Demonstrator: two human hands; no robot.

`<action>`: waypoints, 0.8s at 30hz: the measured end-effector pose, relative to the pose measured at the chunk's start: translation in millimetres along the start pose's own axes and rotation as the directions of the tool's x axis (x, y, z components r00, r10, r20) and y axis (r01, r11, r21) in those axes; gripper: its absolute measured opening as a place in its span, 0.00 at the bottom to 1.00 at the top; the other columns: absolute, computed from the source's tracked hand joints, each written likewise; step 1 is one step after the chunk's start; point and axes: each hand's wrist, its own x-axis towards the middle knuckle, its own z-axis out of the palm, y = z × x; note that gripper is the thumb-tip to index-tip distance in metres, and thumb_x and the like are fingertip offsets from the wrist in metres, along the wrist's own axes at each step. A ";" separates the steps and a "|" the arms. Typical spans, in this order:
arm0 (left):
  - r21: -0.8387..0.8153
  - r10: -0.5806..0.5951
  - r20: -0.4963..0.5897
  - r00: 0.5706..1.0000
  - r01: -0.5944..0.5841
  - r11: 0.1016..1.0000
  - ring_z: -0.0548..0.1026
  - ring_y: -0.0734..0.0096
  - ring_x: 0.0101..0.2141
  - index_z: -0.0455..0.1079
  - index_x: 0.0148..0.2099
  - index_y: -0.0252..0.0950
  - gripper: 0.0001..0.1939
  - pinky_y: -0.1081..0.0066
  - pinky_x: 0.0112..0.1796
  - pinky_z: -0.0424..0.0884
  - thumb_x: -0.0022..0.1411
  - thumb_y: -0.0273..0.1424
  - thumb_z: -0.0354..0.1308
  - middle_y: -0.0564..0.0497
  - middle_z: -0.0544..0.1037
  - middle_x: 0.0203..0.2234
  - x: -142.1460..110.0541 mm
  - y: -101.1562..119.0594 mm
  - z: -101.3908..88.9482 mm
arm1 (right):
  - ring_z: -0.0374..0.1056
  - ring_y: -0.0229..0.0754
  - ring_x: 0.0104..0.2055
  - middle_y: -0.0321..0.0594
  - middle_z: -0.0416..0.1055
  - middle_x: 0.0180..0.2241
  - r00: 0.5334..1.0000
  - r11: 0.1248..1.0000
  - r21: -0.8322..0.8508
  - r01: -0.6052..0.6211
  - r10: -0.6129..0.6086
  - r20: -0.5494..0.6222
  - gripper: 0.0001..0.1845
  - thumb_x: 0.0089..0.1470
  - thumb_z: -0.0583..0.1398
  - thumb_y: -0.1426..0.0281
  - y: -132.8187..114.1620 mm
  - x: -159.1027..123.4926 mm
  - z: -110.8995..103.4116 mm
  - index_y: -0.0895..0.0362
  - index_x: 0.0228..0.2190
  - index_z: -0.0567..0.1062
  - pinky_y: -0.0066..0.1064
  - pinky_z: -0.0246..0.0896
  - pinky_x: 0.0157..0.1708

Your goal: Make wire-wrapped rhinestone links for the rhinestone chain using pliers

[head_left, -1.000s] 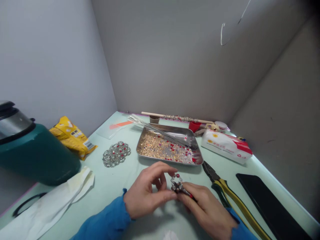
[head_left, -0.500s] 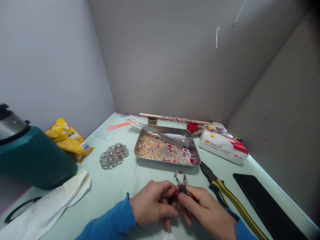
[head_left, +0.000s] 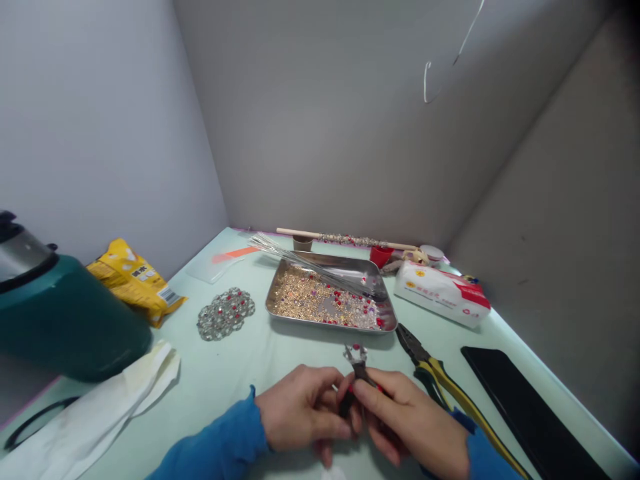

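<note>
My right hand (head_left: 410, 413) is closed around small pliers (head_left: 361, 373) with dark jaws and red-and-black handles. A small ring of clear beads (head_left: 349, 354) with a red bead shows at the tips of the jaws, partly overlapped by them. Curled fingers of my left hand (head_left: 305, 410) meet the pliers from the left, by the black handle; what they pinch is hidden. Just beyond both hands lies a metal tray (head_left: 300, 325) of gold, clear and red beads, with a bundle of thin wires (head_left: 300, 257) resting across it.
Larger yellow-and-green pliers (head_left: 445, 383) and a black flat object (head_left: 525, 407) lie on the right. A tissue pack (head_left: 440, 293) stands behind them. Leftward are a beaded mat (head_left: 225, 313), yellow packet (head_left: 137, 280), green bottle (head_left: 65, 320) and white cloth (head_left: 100, 420).
The small pliers and bead ring have tilted, so the ring looks flatter and the jaws overlap more of it. The whole view has shifted slightly; both hands stay together.
</note>
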 end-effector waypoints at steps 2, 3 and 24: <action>0.093 0.041 -0.093 0.995 -0.032 0.995 0.67 0.81 0.17 0.64 0.41 0.32 0.18 0.78 0.18 0.64 0.47 0.29 0.63 0.51 0.72 0.26 -0.7 4.0 -1.6 | 0.49 0.26 0.11 0.27 0.58 0.14 0.999 0.999 -0.053 0.003 -0.006 -0.053 0.20 0.59 0.47 0.58 1.2 1.8 5.0 0.59 0.27 0.66 0.20 0.42 0.12; 0.115 0.069 -0.143 0.987 -0.052 0.992 0.66 0.81 0.17 0.64 0.45 0.33 0.22 0.79 0.18 0.64 0.46 0.29 0.64 0.52 0.72 0.25 -1.1 6.2 -2.5 | 0.50 0.26 0.11 0.28 0.59 0.15 0.998 0.997 -0.074 0.001 -0.006 -0.069 0.19 0.59 0.47 0.58 1.5 2.0 7.2 0.59 0.27 0.66 0.20 0.43 0.12; -0.024 0.318 -0.475 0.821 -0.374 0.927 0.64 0.84 0.18 0.64 0.43 0.35 0.17 0.78 0.17 0.64 0.50 0.26 0.60 0.54 0.67 0.31 -11.1 28.0 -17.4 | 0.63 0.38 0.27 0.35 0.65 0.23 0.983 0.740 -0.669 -0.070 -0.061 -0.171 0.16 0.55 0.53 0.65 -5.7 -1.1 3.9 0.57 0.18 0.66 0.28 0.55 0.28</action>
